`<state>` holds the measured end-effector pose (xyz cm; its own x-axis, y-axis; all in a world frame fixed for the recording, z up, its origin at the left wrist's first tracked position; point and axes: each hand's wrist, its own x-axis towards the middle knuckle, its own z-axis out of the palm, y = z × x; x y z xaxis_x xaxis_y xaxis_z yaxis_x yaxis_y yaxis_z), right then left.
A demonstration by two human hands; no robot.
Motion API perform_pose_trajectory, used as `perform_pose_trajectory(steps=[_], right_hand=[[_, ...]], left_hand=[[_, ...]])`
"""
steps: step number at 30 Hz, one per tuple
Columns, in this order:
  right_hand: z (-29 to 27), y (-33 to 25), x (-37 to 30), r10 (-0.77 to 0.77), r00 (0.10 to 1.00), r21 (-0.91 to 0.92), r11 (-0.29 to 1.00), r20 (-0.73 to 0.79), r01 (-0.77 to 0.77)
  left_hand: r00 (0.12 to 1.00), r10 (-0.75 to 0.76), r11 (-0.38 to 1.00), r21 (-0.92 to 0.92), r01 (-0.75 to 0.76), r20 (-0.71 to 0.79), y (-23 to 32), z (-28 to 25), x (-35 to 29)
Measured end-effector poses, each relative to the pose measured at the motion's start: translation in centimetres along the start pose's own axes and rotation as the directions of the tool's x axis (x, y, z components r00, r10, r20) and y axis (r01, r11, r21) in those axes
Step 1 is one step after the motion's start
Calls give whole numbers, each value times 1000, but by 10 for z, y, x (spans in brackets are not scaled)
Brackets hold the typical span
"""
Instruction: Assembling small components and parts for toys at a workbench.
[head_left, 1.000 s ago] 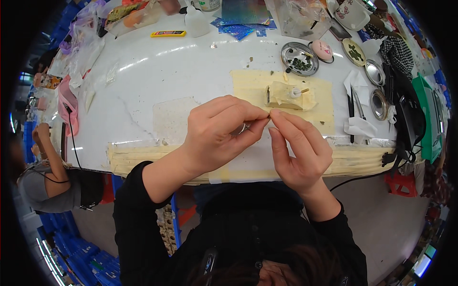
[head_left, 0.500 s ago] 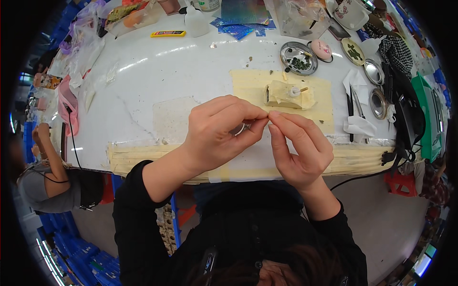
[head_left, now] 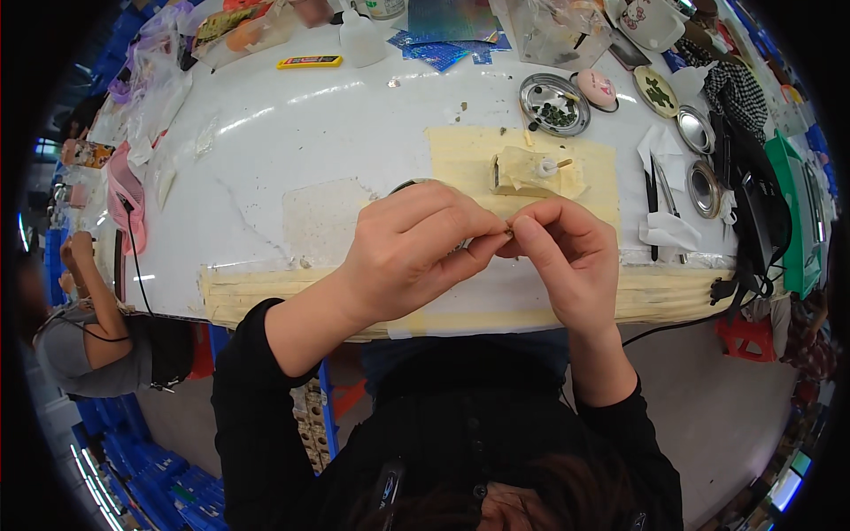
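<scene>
Above the table's near part, my left hand (head_left: 412, 243) and my right hand (head_left: 571, 252) meet fingertip to fingertip. Both are closed in a pinch on a tiny brownish thing (head_left: 509, 232), too small to name. Just beyond them a block wrapped in cream tape (head_left: 518, 174), with a white knob and a thin stick on top, rests on a cream taped patch (head_left: 452, 150). A round metal rim (head_left: 409, 186) shows partly from behind my left hand; the rest of it is hidden.
At the far right are a metal dish (head_left: 575, 124) with dark green bits, a pink rounded object (head_left: 596, 88), round metal lids (head_left: 704, 190) and tweezers (head_left: 666, 186). A yellow cutter (head_left: 310, 62) and white bottle (head_left: 361, 40) lie far left. Another person (head_left: 75, 345) sits at the left.
My right hand has turned, its thumb now on top and its fingers curled in. My left fingertips have shifted slightly right and nearer. The round metal rim shows in a different place behind my left hand.
</scene>
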<state>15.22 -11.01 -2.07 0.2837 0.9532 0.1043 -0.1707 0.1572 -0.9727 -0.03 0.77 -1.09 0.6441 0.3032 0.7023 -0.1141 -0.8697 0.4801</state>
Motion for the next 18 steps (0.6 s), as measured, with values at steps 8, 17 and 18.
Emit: perform_pose_trajectory(steps=[8,17,18], right_hand=[[1,1,0,46,999,114,992,10,-47],[2,0,1,208,974,295,928,96,-227],[2,0,1,233,966,324,911,111,-257]], left_hand=[[1000,10,1000,-5,-10,-22,2,0,0],[998,57,997,-53,-58,-19,0,-5,-1],[998,57,996,-63,-57,-8,0,-6,0]])
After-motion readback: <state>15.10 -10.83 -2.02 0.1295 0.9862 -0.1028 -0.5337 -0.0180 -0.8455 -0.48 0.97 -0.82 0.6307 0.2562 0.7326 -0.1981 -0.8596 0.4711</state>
